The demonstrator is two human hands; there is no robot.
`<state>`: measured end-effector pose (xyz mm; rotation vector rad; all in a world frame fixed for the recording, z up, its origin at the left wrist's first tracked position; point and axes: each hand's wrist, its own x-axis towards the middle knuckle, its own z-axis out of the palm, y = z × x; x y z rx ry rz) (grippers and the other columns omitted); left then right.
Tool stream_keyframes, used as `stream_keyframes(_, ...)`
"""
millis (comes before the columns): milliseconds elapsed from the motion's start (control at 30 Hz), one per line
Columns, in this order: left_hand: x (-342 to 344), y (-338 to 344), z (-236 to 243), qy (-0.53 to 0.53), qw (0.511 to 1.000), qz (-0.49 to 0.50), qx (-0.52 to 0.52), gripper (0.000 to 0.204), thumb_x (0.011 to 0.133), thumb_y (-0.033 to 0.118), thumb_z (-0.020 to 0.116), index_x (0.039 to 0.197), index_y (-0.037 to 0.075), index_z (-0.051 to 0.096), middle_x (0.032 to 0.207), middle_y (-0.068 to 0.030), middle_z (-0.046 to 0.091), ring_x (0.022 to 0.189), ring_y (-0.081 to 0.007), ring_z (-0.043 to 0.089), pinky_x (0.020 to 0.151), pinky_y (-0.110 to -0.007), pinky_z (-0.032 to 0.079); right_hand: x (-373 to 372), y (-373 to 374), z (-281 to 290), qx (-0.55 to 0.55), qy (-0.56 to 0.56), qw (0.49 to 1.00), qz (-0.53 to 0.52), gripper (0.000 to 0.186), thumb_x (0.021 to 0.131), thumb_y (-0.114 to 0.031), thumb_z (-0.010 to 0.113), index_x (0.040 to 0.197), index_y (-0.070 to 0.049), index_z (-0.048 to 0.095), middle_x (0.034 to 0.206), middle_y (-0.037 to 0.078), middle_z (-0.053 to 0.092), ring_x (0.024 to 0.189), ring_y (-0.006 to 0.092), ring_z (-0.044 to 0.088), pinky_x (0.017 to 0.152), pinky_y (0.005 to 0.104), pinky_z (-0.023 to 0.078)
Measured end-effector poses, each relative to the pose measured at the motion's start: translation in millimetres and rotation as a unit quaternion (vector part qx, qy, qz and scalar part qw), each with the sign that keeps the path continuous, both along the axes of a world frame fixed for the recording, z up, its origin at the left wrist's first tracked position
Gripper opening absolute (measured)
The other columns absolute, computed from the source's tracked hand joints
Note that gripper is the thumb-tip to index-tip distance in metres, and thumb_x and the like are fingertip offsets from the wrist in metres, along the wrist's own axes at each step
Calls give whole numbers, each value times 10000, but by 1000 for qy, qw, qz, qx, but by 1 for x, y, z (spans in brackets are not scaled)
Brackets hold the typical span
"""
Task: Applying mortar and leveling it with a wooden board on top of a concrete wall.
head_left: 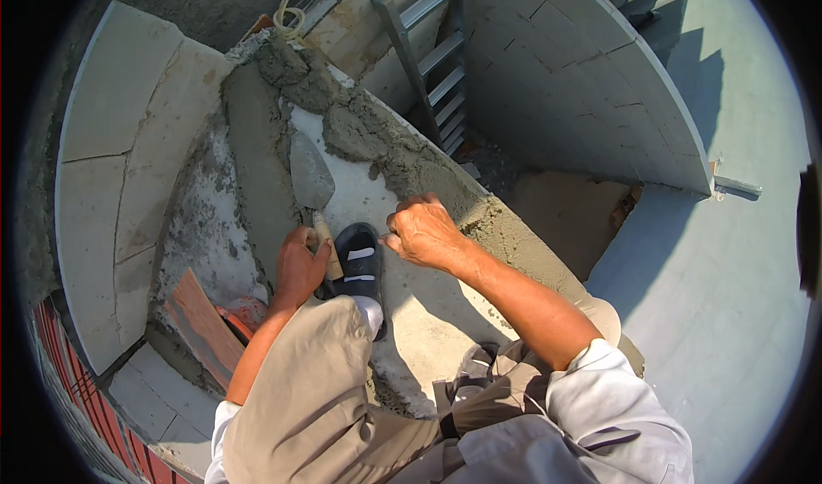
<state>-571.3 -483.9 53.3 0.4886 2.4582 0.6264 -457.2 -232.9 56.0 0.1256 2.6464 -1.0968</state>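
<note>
My left hand is closed around the wooden handle of a pointed trowel. The trowel's grey blade points away from me, over the pale slab beside a band of wet mortar. To the right, my right hand hangs above the slab with its fingers curled in. Whatever it may hold is hidden by the fingers. Between the two hands is my foot in a dark sandal with white stripes, standing on the slab.
A curved block wall rises at left, another block wall at far right. Beside that stands a metal ladder in a deep opening. A wooden board leans near a red object. Rough mortar lines the slab's edge.
</note>
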Motion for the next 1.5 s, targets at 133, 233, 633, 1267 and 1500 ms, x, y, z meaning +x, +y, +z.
stream_keyframes(133,13,6,-5,-21,996,80,-27,370,868,253,783,1055,-33,641,954,-215,720,907,-381,705,813,-444,540,40,-31,-9,-82,48,989,-114,405,859,-265,752,1155,4,682,1071,251,681,976,426,682,924,513,493)
stream_keyframes(233,10,3,-18,-40,989,137,-26,413,858,265,794,1075,-46,631,936,-211,736,886,-354,726,803,-431,554,26,-54,-20,-152,-44,981,-113,530,877,-263,739,1312,-4,581,1190,269,639,1092,448,649,937,521,507)
stream_keyframes(633,6,6,-10,-319,903,265,113,220,860,130,751,960,-46,664,764,-93,684,639,-165,663,532,-326,526,-26,-113,-23,-272,-157,941,-122,759,801,-105,687,1487,71,413,1232,325,667,1162,451,657,998,453,520)
stream_keyframes(1267,6,-402,82,-168,801,553,-157,772,876,317,768,1519,20,462,1500,-201,529,1365,-380,512,1109,-534,401,31,-21,11,-149,-23,969,-197,292,844,-140,753,895,-3,501,764,83,553,714,148,509,643,357,474)
stream_keyframes(1500,34,-473,105,-188,789,571,-126,592,915,302,783,1413,51,586,1230,-136,679,1094,-309,640,909,-498,518,15,-37,20,-162,0,971,-176,366,862,-233,783,950,1,516,789,195,638,703,261,611,673,428,514)
